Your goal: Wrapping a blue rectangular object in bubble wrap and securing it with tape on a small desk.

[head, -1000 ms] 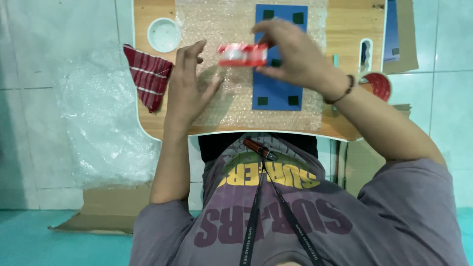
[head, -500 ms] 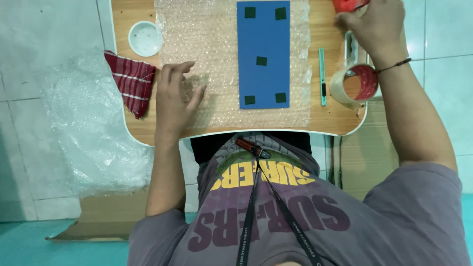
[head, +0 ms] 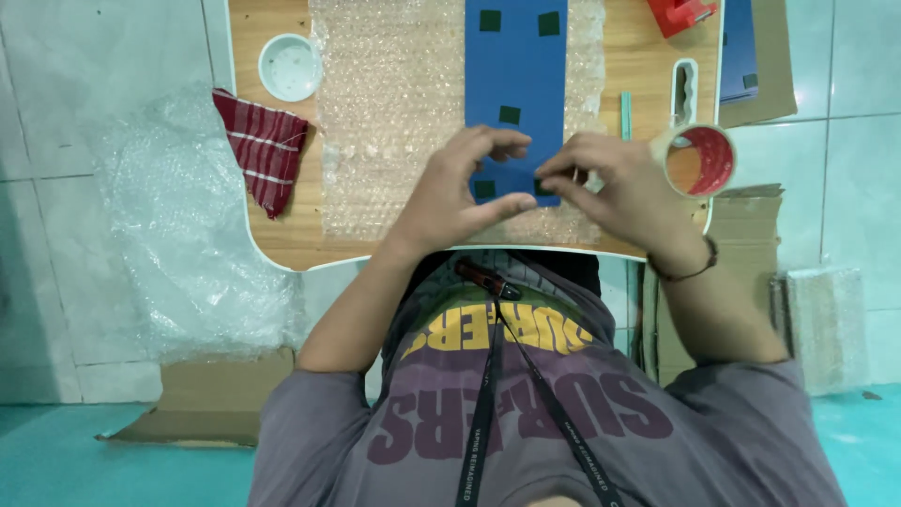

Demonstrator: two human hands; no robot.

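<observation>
Blue panel (head: 524,84) with dark squares lies flat on bubble wrap (head: 394,113).

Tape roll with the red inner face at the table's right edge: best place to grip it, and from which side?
Pinch the wall of the tan tape roll, one finger inside the red-lined core, thumb outside. Come from above on its right, where nothing crowds it. It lies with the open hole facing up, partly over the wooden table edge. The right hand is nearest.

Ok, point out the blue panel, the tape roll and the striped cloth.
blue panel (head: 514,80), head view, bare middle of its face.
tape roll (head: 721,160), head view, red inner wall.
striped cloth (head: 263,150), head view, middle of the fold.
</observation>
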